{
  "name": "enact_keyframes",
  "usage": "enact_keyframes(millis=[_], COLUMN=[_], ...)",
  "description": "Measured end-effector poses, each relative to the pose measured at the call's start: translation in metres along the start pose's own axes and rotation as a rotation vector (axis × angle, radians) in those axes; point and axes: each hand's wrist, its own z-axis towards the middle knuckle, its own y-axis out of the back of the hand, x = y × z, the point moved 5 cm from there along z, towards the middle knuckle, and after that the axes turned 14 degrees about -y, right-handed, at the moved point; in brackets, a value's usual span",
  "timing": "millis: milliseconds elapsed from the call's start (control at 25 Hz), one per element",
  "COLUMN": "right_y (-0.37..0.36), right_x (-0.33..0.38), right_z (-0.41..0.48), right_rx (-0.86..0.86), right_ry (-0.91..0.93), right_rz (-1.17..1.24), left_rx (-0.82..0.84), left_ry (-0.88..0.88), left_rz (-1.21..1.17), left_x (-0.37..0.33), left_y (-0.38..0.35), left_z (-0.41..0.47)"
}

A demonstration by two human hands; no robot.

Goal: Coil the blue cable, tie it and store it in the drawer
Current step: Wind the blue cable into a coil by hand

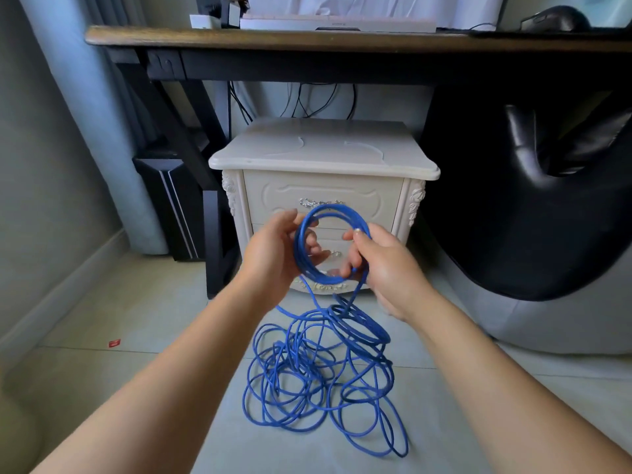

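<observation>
Both hands are raised in front of a white nightstand (324, 155); between them they hold a small round coil of the blue cable (309, 367). The left hand (273, 254) has its fingers curled around the left side of the coil, with fingertips showing through the ring; the right hand (386, 265) pinches the right side of the coil between thumb and fingers, and its fingers are also curled on the cable. From the bottom of the coil the cable hangs down to the tiled floor (136, 319); there most of it lies in a loose, tangled heap of loops, between the two forearms. The drawers (321, 196) of the nightstand are closed; the nightstand stands under a dark desk (273, 37); a black chair (547, 200) is at the right.
</observation>
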Motion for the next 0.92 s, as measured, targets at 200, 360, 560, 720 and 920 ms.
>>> enact_keyframes(millis=[200,360,560,720,920], right_y=[0.001,0.007,0.019,0.012,-0.002], right_x=[0.015,0.021,0.000,-0.017,-0.021], right_z=[-0.011,-0.009,0.000,-0.002,-0.002], right_rx=[-0.085,-0.095,0.103,0.198,0.188], right_ry=[0.157,0.176,-0.069,-0.162,-0.182], right_rz=[-0.912,-0.673,-0.148,-0.256,0.231], left_rx=[0.288,0.261,-0.010,-0.223,-0.271], left_ry=[0.018,-0.091,-0.077,-0.107,-0.086], left_rz=[0.630,0.575,0.254,0.099,-0.063], left_x=[0.000,0.005,0.004,0.004,0.010], left_y=[-0.006,-0.019,-0.005,0.006,-0.001], left_z=[-0.003,0.001,0.010,0.010,0.005])
